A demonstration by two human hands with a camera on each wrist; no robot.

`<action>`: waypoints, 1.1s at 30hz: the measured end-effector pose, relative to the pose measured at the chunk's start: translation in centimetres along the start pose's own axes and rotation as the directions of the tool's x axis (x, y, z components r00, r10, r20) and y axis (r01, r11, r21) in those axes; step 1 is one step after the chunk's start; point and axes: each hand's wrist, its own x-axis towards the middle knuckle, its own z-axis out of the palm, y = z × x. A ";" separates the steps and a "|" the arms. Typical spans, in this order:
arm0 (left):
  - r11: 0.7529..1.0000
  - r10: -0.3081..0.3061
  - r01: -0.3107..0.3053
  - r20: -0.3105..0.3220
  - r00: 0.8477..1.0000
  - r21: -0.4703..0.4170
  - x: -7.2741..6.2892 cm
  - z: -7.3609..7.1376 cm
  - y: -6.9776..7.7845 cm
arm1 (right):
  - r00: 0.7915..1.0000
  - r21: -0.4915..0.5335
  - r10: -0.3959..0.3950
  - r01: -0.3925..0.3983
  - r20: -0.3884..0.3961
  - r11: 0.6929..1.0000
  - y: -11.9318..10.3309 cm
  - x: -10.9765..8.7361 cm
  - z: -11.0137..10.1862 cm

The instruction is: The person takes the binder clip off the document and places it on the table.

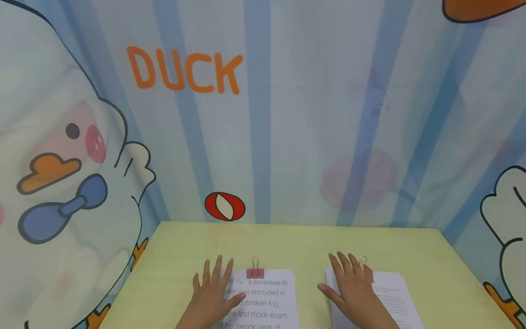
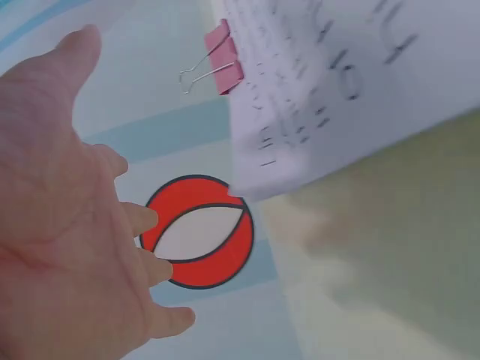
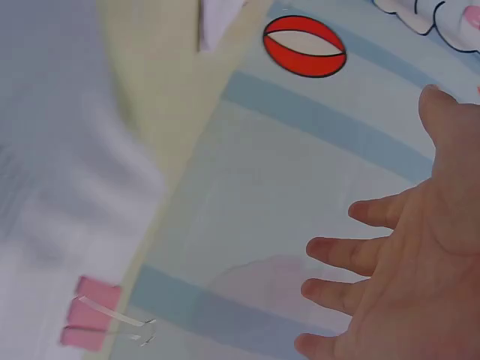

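Observation:
Two stacks of printed paper lie side by side on a pale yellow table. My left hand (image 1: 213,292) is spread over the left edge of the large-print stack (image 1: 267,304), fingers straight and holding nothing. A pink binder clip (image 1: 255,273) grips that stack's top edge; it also shows in the left wrist view as a pink clip (image 2: 223,57). Over the small-print stack (image 1: 396,297) my right hand (image 1: 355,290) is spread, palm down, hiding its middle. A second pink binder clip (image 1: 367,274), partly behind the fingers, holds its top edge. Both palms look bare in the wrist views.
The yellow table (image 1: 312,246) ends at a hanging blue-and-white striped cloth (image 1: 296,114) printed with the orange word DUCK (image 1: 185,71). Printed ducks (image 1: 70,183) show at the sides, and a red-and-white ball print (image 1: 224,206) sits just above the back edge.

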 end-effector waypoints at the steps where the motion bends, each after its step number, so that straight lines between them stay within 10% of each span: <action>1: 1.000 0.000 0.000 0.004 1.000 -0.002 0.2 -0.2 0.2 | 1.000 0.004 -0.011 0.011 -0.003 1.000 -0.4 0.4 -0.2; 15: 0.997 0.064 -0.065 -0.040 0.997 -0.034 2.3 -2.3 1.0 | 0.997 0.102 -0.062 0.058 0.037 0.993 -3.1 6.0 0.2; 33: 0.975 -0.114 0.131 0.102 0.988 -0.179 2.9 -0.3 0.8 | 0.977 0.222 -0.115 0.074 0.180 0.972 -4.9 10.2 5.1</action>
